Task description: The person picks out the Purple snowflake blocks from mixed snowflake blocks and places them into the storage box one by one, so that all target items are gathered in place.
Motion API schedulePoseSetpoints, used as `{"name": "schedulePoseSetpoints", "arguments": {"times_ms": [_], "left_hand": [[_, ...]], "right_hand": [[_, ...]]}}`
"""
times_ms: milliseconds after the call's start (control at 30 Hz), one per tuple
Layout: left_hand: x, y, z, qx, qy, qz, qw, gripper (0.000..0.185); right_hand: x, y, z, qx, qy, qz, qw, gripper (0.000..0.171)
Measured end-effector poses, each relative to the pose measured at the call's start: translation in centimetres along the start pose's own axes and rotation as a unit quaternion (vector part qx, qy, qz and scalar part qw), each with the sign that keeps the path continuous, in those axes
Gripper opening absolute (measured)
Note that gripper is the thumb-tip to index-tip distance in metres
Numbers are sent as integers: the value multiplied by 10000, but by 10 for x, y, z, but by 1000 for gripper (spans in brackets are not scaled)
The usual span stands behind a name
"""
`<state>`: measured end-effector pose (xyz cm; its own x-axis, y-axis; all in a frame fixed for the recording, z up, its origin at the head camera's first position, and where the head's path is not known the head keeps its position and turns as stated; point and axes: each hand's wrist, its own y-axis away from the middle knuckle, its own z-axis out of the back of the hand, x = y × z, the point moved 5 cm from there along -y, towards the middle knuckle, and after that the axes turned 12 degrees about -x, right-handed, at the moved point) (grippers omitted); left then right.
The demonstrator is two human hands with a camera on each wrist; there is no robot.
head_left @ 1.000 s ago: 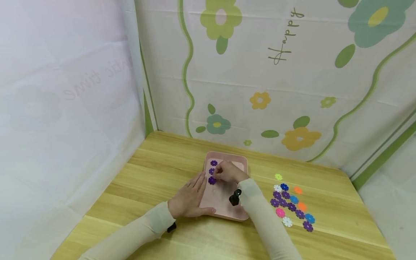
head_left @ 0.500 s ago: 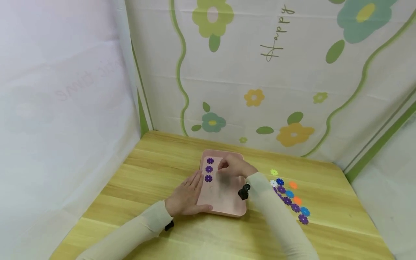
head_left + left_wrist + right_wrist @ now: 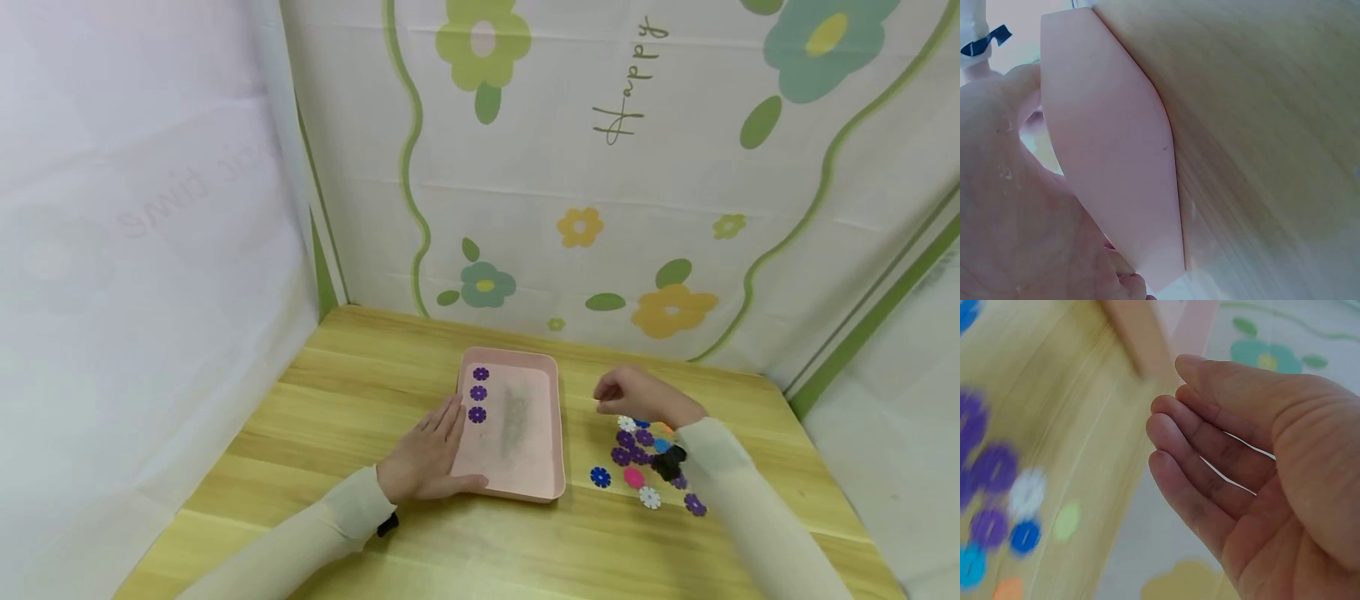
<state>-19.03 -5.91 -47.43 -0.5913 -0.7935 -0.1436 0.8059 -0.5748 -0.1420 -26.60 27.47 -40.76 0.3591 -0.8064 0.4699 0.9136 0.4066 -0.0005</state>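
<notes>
My left hand [image 3: 422, 458] rests with straight fingers along the left wall of a pink tray [image 3: 517, 471], its thumb at the near edge. In the left wrist view, the palm is against the tray's outer wall [image 3: 1110, 137]. Three purple snowflake-shaped plastic discs [image 3: 477, 392] lie in a column inside the tray's left side. My right hand [image 3: 637, 393] hovers right of the tray, near the far end of a loose pile of discs [image 3: 626, 438]. In the right wrist view, this hand's fingers [image 3: 1210, 469] are loosely bent with nothing between them.
The pile mixes purple, white, blue, orange and pink discs. A dark blue disc [image 3: 600, 477] lies at its left, nearest the tray. A wooden table [image 3: 390, 375] carries everything. Flowered cloth [image 3: 525, 167] hangs behind it, and white cloth [image 3: 150, 275] on the left.
My right hand has let go of the third purple disc in the tray and moved right, toward the pile. My left hand has stayed on the tray. The head view has shifted slightly.
</notes>
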Motion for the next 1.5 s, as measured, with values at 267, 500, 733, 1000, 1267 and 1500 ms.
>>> {"name": "schedulePoseSetpoints", "arguments": {"times_ms": [267,500,733,1000,1267,1500], "left_hand": [[-1,0,1,-9,78,40,10000,114],[-1,0,1,-29,63,17,10000,114],[-1,1,3,-16,58,34,10000,114],[-2,2,3,-23,178,37,9998,113],[3,0,-8,9,182,123,9998,117],[3,1,-8,-62,146,57,9999,115]], "right_hand": [[-55,46,10,-187,173,-221,9994,15],[-88,65,-5,-353,255,-764,9961,14],[-101,65,-17,-585,134,-914,9940,16],[-105,62,-26,-513,-213,-1238,9908,16],[-111,58,-23,-591,-178,-1297,9896,19],[-112,54,-14,-400,-169,-1285,9908,13]]}}
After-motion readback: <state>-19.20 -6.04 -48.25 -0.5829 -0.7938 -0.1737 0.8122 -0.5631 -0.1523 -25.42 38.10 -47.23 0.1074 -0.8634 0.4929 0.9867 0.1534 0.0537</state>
